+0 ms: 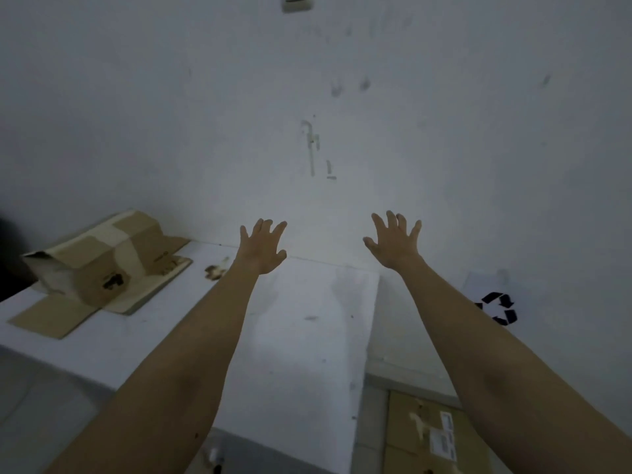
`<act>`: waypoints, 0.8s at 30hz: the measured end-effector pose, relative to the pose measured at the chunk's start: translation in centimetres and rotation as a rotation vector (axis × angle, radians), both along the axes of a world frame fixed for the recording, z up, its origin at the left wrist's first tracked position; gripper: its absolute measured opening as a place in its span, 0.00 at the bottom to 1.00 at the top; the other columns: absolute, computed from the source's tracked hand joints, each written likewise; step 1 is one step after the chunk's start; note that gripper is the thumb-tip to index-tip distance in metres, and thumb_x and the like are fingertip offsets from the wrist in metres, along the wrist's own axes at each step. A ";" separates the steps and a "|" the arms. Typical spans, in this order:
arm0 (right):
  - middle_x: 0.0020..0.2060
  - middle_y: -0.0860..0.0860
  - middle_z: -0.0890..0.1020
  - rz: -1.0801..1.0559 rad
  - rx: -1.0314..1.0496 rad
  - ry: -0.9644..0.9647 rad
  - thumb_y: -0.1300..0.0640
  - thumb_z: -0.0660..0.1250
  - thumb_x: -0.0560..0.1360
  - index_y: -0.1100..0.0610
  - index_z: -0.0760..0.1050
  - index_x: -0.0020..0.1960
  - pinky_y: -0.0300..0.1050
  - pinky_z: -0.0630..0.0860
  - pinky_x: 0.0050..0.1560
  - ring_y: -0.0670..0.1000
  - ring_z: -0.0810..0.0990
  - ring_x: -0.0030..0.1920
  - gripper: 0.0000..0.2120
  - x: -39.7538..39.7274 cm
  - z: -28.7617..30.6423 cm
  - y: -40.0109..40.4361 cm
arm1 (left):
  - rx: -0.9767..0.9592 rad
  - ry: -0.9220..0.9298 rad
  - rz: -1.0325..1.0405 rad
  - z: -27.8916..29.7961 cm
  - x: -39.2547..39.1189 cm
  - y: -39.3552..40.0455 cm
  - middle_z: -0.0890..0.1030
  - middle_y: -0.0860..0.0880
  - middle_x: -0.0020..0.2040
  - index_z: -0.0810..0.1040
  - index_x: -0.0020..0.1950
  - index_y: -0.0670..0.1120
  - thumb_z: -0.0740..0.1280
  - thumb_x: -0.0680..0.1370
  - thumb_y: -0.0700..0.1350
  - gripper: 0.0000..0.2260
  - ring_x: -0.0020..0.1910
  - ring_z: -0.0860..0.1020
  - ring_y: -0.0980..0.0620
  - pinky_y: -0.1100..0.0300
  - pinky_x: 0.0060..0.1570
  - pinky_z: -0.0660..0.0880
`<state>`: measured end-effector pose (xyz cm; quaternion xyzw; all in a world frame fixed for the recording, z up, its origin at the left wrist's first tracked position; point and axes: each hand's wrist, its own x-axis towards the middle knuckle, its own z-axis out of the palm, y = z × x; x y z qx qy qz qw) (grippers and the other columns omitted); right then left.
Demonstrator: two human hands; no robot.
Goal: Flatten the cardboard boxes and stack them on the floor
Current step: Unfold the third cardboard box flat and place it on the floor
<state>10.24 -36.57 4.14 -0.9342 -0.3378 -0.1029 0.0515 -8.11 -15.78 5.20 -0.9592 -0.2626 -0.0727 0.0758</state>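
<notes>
A partly collapsed brown cardboard box (102, 265) with tape strips lies on the white table (294, 336) at the left, its flaps spread flat under it. Flattened cardboard (420, 436) with white labels lies on the floor at the lower right, beside the table's end. My left hand (261, 249) and my right hand (393, 242) are both stretched out in front of me above the far part of the table, fingers spread, holding nothing. Neither hand touches any cardboard.
A white wall (342, 97) with smudges and marks stands straight ahead, a switch plate (297, 2) at its top. A black recycling symbol (500, 307) shows low on the wall at the right. A small brown scrap (214, 271) lies on the table near the box.
</notes>
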 end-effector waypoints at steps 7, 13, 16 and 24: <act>0.77 0.57 0.54 0.064 -0.011 0.006 0.42 0.51 0.81 0.53 0.51 0.77 0.70 0.46 0.72 0.59 0.51 0.76 0.29 -6.2 -0.9 12.3 | -0.041 -0.052 0.000 -1.0 -5.8 11.0 0.56 0.44 0.77 0.52 0.79 0.49 0.59 0.80 0.53 0.29 0.78 0.53 0.45 0.43 0.72 0.53; 0.77 0.57 0.54 0.156 0.003 -0.019 0.43 0.53 0.81 0.52 0.52 0.77 0.69 0.46 0.72 0.59 0.51 0.76 0.29 -7.9 -1.3 23.4 | -0.075 -0.083 0.047 -2.3 -7.6 20.8 0.58 0.43 0.76 0.54 0.78 0.49 0.60 0.80 0.52 0.29 0.74 0.60 0.43 0.44 0.71 0.55; 0.76 0.57 0.55 0.172 0.005 -0.016 0.43 0.53 0.80 0.53 0.52 0.77 0.69 0.46 0.72 0.59 0.52 0.76 0.29 -7.5 -1.8 29.0 | -0.052 -0.067 0.071 -3.0 -8.1 25.9 0.59 0.44 0.76 0.55 0.78 0.50 0.60 0.79 0.53 0.29 0.72 0.64 0.42 0.45 0.70 0.59; 0.76 0.57 0.55 0.230 -0.021 0.031 0.42 0.52 0.80 0.53 0.52 0.77 0.68 0.47 0.72 0.59 0.53 0.75 0.29 -8.4 -3.7 44.1 | -0.084 -0.042 0.128 -3.3 -9.1 39.6 0.60 0.44 0.75 0.56 0.78 0.48 0.62 0.78 0.50 0.29 0.70 0.67 0.42 0.48 0.67 0.63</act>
